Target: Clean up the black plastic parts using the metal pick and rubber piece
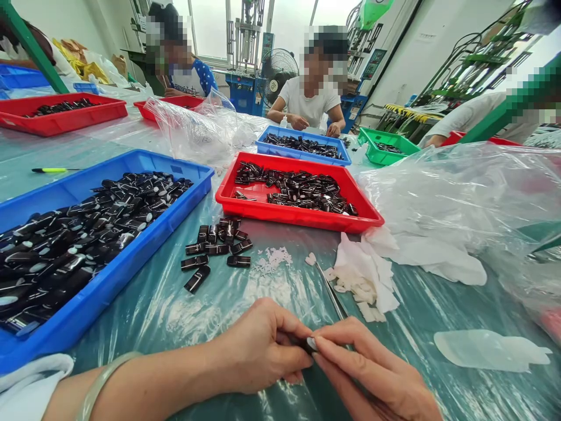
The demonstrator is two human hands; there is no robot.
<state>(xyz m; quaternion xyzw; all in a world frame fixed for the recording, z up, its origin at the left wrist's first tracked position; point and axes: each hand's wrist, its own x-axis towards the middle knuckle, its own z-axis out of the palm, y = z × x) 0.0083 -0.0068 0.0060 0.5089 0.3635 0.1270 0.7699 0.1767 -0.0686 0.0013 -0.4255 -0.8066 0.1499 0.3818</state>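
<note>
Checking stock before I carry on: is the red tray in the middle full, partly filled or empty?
Partly filled: black pieces cover much of the red tray, but its bare floor shows toward the left.

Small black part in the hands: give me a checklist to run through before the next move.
1. Black part held: ok; the left hand grips it, with fingertips of the right hand at its near end.
2. Pale spot on that end properly seated: cannot tell; fingers partly cover it.
3. Tweezers firmly gripped: cannot tell; their rear is hidden by the right hand.
4. Loose black pieces apart from both hands: ok; they lie beyond the left hand.
5. Table free of scraps: not ok; white scraps lie beside those pieces.
</note>
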